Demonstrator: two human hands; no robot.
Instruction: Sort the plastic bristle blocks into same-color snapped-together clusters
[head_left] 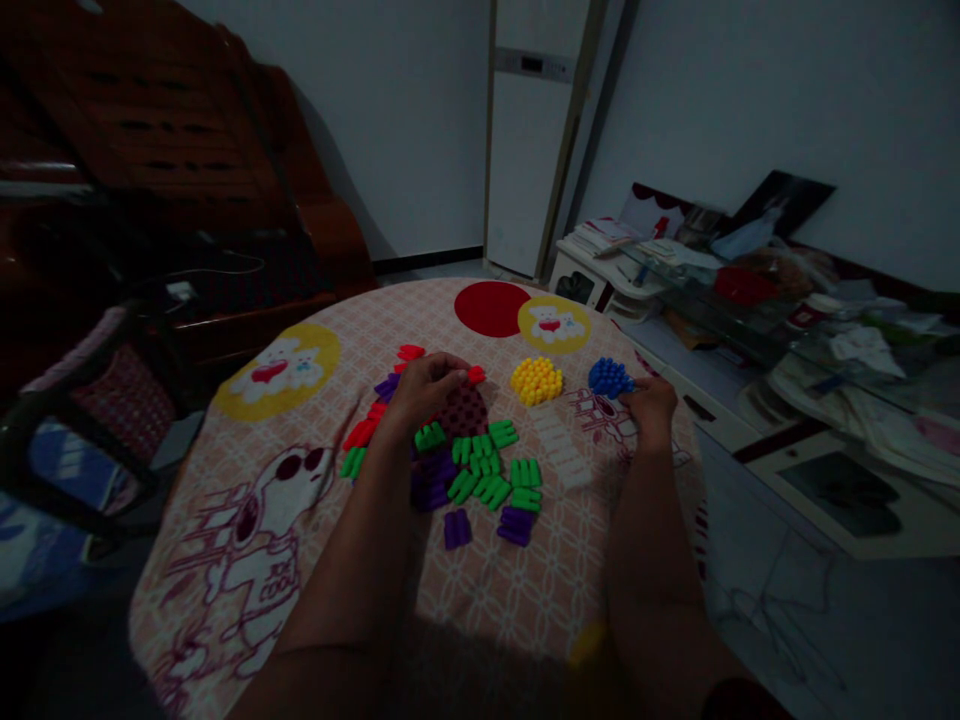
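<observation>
My left hand [429, 388] is closed, thumb and fingers pinching a small red plastic piece [477, 375] above the table. Behind and beside that wrist lie more red pieces [364, 428] and purple pieces [433, 482], partly hidden by my forearm. Several green ribbed pieces [484, 462] spread across the middle. On the right, my right hand [651, 405] has its fingertips closed at the edge of a blue knobbly cluster [609, 378]; the exact grip is small and dim. A yellow knobbly cluster [537, 381] sits between my hands.
The round table has a patterned cloth [480, 610]. Whitish strips [562, 445] lie right of the green pieces. A cluttered glass-topped cabinet [750, 310] stands at the right, a wooden bench [187, 200] at the back left, and a chair frame [90, 440] at the left.
</observation>
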